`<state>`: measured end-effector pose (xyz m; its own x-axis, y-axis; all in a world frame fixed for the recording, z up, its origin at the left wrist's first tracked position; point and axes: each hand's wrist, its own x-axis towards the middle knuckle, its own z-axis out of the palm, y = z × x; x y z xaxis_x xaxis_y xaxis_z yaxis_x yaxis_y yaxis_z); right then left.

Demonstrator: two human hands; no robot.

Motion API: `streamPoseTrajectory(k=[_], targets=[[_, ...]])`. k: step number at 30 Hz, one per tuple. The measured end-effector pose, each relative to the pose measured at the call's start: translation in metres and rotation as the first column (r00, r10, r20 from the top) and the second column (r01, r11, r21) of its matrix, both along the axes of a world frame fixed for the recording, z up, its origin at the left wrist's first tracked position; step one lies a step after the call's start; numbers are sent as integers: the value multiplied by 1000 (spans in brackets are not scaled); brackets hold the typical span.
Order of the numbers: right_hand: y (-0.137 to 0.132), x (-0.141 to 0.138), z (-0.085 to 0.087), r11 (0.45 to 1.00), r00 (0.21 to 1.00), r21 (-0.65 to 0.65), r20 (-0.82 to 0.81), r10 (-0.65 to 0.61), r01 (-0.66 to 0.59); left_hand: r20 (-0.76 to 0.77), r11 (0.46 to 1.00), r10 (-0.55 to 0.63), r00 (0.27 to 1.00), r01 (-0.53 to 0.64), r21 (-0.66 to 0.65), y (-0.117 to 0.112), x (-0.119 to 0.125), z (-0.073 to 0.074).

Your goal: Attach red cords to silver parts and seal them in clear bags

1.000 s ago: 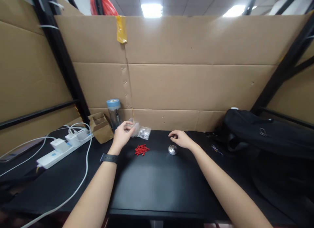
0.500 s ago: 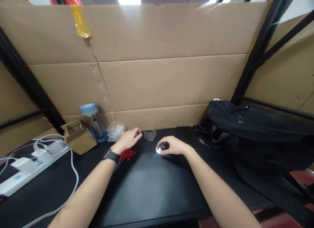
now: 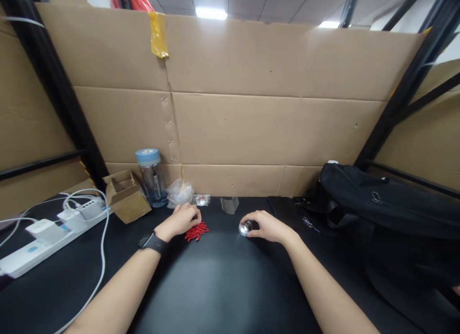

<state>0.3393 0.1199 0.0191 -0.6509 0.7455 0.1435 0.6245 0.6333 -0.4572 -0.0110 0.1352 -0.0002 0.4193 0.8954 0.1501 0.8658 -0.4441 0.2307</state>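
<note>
My left hand [image 3: 182, 221], a dark watch on its wrist, is low over the black table. Its fingers are bent together with the tips down at the far edge of a small bundle of red cord [image 3: 196, 232]; the exact hold is hidden. Right of centre, my right hand [image 3: 265, 225] grips a small, shiny, round silvery object [image 3: 244, 228] between thumb and fingers, right at the table surface. Between and beyond both hands lies a clear piece of plastic [image 3: 229, 205]. A small clear packet [image 3: 201, 200] with something red in it lies behind my left hand.
At the back left stand a blue-lidded bottle [image 3: 153, 180], an open cardboard box [image 3: 129, 202] and a crumpled plastic bag [image 3: 180, 192]. A white power strip [image 3: 21, 264] with cables runs along the left. On the right sits a black backpack [image 3: 402, 219]. A cardboard wall [image 3: 230, 128] closes the back.
My left hand has come down and back from the small packet to the red cord, uncovering the packet. My right hand keeps its grip on the silvery object. The view has shifted slightly.
</note>
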Motion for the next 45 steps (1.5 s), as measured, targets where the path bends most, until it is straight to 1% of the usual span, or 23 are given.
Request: streamPoseTrajectory(k=[5, 8, 10, 13, 18, 21, 23, 26, 29, 33, 38, 41, 45], targets=[[-3, 0, 9, 1000, 1000, -19, -25, 6, -6, -16, 997, 7, 1000, -5, 77, -1, -3, -10], [-6, -1, 14, 1000, 998, -3, -56, -6, 6, -1, 991, -8, 1000, 8, 135, -2, -3, -12], [-9, -2, 16, 999, 997, 19, -77, -25, 27, 55, 988, -16, 998, 7, 155, -4, 0, -10], [-13, -7, 17, 997, 991, 43, -119, -54, 60, 167, 980, -34, 985, -1, 201, -9, 9, -2], [-18, -22, 10, 997, 961, 49, -272, -51, 67, 263, 949, -80, 962, -8, 316, -26, 28, 13], [-19, -33, 2, 998, 904, 12, -424, -48, 59, 339, 949, -91, 936, -21, 313, -39, 43, 21], [-20, -41, -3, 999, 855, -40, -517, -43, 26, 413, 957, -80, 907, -46, 287, -48, 53, 27], [-25, -52, -8, 994, 790, -109, -611, -51, -20, 498, 965, -57, 865, -81, 250, -59, 66, 33], [-32, -59, -6, 991, 733, -126, -678, -52, -46, 523, 962, -40, 851, -109, 251, -69, 75, 37], [-41, -65, 1, 987, 659, -139, -750, -52, -81, 505, 952, -25, 863, -134, 276, -77, 83, 39], [-48, -69, 4, 985, 651, -127, -759, -23, -114, 502, 949, -54, 863, -112, 294, -78, 87, 36], [-47, -69, 1, 985, 652, -135, -757, -32, -108, 514, 946, -53, 856, -123, 301, -76, 88, 31], [-44, -69, -4, 985, 656, -143, -753, -43, -100, 496, 936, -52, 867, -130, 326, -73, 90, 26]])
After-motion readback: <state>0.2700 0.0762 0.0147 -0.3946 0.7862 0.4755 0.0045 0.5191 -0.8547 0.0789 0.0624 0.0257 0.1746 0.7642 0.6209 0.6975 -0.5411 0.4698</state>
